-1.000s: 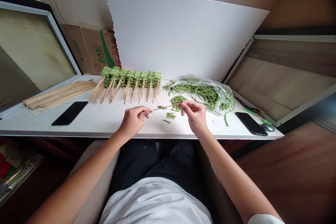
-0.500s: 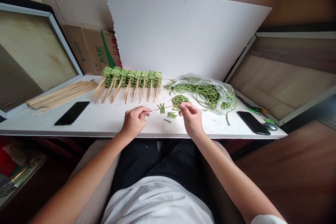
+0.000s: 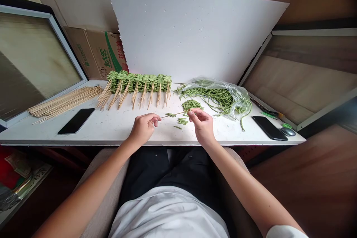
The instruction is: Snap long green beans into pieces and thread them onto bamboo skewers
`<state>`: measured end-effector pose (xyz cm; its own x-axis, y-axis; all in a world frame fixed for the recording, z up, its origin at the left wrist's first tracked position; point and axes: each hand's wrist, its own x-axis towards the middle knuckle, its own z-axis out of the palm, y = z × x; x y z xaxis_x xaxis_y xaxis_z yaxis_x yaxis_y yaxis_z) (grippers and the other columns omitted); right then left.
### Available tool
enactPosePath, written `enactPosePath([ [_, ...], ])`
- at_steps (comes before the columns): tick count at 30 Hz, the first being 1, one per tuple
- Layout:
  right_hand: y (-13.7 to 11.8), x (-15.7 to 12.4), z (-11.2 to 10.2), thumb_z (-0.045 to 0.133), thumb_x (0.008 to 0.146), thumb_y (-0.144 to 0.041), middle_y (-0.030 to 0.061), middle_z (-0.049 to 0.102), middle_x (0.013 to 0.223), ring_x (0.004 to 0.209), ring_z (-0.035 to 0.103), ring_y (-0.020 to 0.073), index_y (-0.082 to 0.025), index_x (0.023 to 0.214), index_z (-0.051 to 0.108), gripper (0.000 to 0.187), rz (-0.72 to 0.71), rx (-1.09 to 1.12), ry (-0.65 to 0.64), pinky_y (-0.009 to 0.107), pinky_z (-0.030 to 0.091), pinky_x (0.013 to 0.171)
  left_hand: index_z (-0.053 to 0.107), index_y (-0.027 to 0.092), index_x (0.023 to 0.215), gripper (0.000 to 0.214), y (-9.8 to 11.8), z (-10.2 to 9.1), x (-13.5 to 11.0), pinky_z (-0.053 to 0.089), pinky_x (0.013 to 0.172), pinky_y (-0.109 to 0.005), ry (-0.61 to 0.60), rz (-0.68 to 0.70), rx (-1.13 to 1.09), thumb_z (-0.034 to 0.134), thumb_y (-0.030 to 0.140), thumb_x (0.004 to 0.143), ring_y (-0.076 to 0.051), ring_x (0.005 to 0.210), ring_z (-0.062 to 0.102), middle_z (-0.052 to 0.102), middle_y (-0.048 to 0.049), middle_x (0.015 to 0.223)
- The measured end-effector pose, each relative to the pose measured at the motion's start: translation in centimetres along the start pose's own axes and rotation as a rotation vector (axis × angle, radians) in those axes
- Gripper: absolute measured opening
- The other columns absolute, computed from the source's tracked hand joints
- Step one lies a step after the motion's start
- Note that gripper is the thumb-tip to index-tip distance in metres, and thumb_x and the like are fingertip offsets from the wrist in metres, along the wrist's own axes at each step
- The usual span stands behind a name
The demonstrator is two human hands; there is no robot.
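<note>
Over a white tabletop (image 3: 103, 126) before a white board (image 3: 195, 29), left hand (image 3: 144, 127) and right hand (image 3: 203, 125) pinch one skewer (image 3: 179, 113).

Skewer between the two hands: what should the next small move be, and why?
I'd suggest the right hand slide left along the skewer toward the bean pieces, with the left hand steadying the other end. A bare stretch separates those few pieces from the right hand. Whether its fingertips also pinch another piece is too small to tell.
</note>
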<state>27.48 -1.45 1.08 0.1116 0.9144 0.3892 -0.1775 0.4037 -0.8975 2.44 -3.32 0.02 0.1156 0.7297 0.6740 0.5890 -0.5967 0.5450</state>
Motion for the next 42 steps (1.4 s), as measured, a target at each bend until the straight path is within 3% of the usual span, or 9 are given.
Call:
enactPosePath([
  [9,-0.6,-0.4,0.4,0.088,0.077,-0.051,0.0054,0.073,0.093,0.093,0.065,0.0225,-0.026,0.078,0.077,0.028,0.0,0.004,0.016,0.037,0.052,0.081,0.078,0.02,0.086,0.025,0.7,0.1,-0.1,0.061,0.076,-0.027,0.212,0.12,0.069,0.057,0.01,0.095,-0.018,0.081,0.078,0.082,-0.0037,0.086],
  [19,0.3,-2.3,2.0,0.09,0.077,-0.046,0.0058,0.075,0.093,0.088,0.067,0.0223,-0.026,0.079,0.079,0.022,-0.018,0.035,-0.048,0.036,0.054,0.07,0.077,0.019,0.092,0.031,1.8,0.5,-0.5,0.06,0.073,-0.025,0.204,0.22,0.11,0.053,-0.001,0.09,-0.017,0.079,0.077,0.08,-0.0025,0.083],
  [24,0.5,-2.3,2.0,0.09,0.079,-0.043,0.0054,0.075,0.091,0.088,0.069,0.0218,-0.026,0.081,0.08,0.019,-0.07,0.025,-0.1,0.036,0.055,0.069,0.077,0.02,0.091,0.031,1.9,0.8,-0.4,0.059,0.071,-0.026,0.182,0.199,0.057,0.054,-0.002,0.088,-0.017,0.073,0.076,0.079,-0.0008,0.077],
  [30,0.3,-2.1,2.0,0.09,0.079,-0.04,0.0045,0.076,0.094,0.093,0.069,0.0213,-0.027,0.082,0.081,0.016,-0.029,0.039,-0.133,0.035,0.056,0.072,0.078,0.019,0.091,0.028,1.7,1.2,-0.5,0.059,0.072,-0.026,0.172,0.113,-0.023,0.058,0.0,0.088,-0.016,0.071,0.076,0.079,-0.0004,0.077],
  [36,1.2,-1.1,1.0,0.088,0.079,-0.044,0.0062,0.078,0.118,0.111,0.07,0.0258,-0.027,0.093,0.081,0.024,0.063,0.035,-0.194,0.037,0.059,0.086,0.078,0.018,0.092,0.022,1.4,1.3,-0.4,0.058,0.072,-0.026,0.151,0.064,-0.053,0.06,0.006,0.093,-0.016,0.071,0.076,0.08,-0.0009,0.076],
  [39,1.6,0.1,-0.3,0.075,0.091,-0.049,0.0068,0.077,0.121,0.109,0.069,0.0258,-0.028,0.109,0.081,0.028,0.019,-0.107,-0.25,0.037,0.057,0.085,0.077,0.018,0.092,0.019,0.8,1.2,-0.2,0.058,0.071,-0.026,0.151,0.025,-0.047,0.06,0.01,0.095,-0.017,0.07,0.076,0.079,-0.0017,0.076],
  [42,2.0,1.1,-1.5,0.069,0.096,-0.045,0.0084,0.078,0.102,0.098,0.066,0.0267,-0.026,0.109,0.082,0.027,-0.136,-0.544,-0.383,0.04,0.053,0.083,0.077,0.018,0.094,0.017,-0.1,1.0,-0.1,0.059,0.071,-0.027,0.148,-0.019,-0.036,0.061,0.014,0.096,-0.018,0.071,0.076,0.08,-0.0029,0.078],
])
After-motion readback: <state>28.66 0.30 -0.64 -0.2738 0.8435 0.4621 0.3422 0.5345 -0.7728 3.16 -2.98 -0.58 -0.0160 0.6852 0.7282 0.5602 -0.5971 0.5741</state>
